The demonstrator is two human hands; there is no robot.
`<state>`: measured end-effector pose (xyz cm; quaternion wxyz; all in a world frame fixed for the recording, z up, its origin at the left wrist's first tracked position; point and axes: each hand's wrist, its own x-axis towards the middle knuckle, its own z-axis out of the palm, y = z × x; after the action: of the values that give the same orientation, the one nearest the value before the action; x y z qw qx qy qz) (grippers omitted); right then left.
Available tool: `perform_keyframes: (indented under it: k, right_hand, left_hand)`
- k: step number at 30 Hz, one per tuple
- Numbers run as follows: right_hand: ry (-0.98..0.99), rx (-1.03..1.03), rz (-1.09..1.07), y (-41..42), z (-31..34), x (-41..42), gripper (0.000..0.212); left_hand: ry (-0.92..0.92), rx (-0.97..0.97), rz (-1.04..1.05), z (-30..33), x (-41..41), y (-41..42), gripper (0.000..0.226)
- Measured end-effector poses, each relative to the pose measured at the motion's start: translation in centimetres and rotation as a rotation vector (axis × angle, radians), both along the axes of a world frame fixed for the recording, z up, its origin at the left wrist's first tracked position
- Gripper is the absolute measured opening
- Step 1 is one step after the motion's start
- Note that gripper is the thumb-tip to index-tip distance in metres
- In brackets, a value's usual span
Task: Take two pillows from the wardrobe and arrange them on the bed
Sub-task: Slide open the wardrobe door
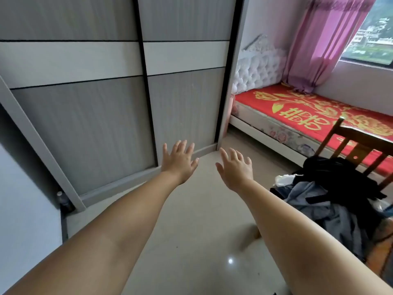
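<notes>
A tall grey wardrobe (pixel 89 116) with two sliding doors fills the left and middle of the head view; both doors are closed and no pillow shows. To its right stands the bed (pixel 302 111), covered with a red sheet with gold patterns, against a white tufted headboard (pixel 255 71). My left hand (pixel 179 160) is stretched forward, fingers spread, holding nothing, in front of the right door's lower corner. My right hand (pixel 235 169) reaches out beside it over the floor, also spread and holding nothing.
A wooden chair (pixel 359 145) heaped with dark clothes (pixel 331 192) stands at the right between me and the bed. A pink curtain (pixel 319 43) hangs by the window. A pale wall corner (pixel 25 199) is at the left. Glossy floor tiles (pixel 202 241) lie under my arms.
</notes>
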<state>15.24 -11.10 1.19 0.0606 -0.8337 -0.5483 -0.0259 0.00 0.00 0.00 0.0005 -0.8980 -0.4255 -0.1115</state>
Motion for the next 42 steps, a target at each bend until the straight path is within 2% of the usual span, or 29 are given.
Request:
perform_keyframes:
  k: [7,14,20,27,35,42]
  right_hand:
    - [0.028,0.012,-0.065,12.2,0.7,5.6,0.054]
    - [0.071,-0.027,-0.123,20.9,0.0,13.3,0.055]
    - [0.047,-0.017,-0.175,29.7,0.4,25.2,0.056]
    - [0.004,0.021,-0.151,42.9,4.6,39.0,0.053]
    - [-0.005,0.016,-0.109,57.9,3.8,46.8,0.055]
    - [0.031,0.085,-0.195,71.7,4.8,54.7,0.055]
  left_hand:
    - [0.017,-0.002,-0.052,1.3,5.9,12.7,0.059]
    - [0.07,-0.063,-0.089,1.4,14.0,22.2,0.059]
    - [0.066,0.004,-0.13,2.2,25.1,32.0,0.059]
    - [0.039,0.072,-0.105,6.4,37.6,44.3,0.058]
    - [0.082,0.12,-0.086,7.1,46.0,59.0,0.056]
    - [0.156,0.233,-0.215,9.2,54.8,73.9,0.056]
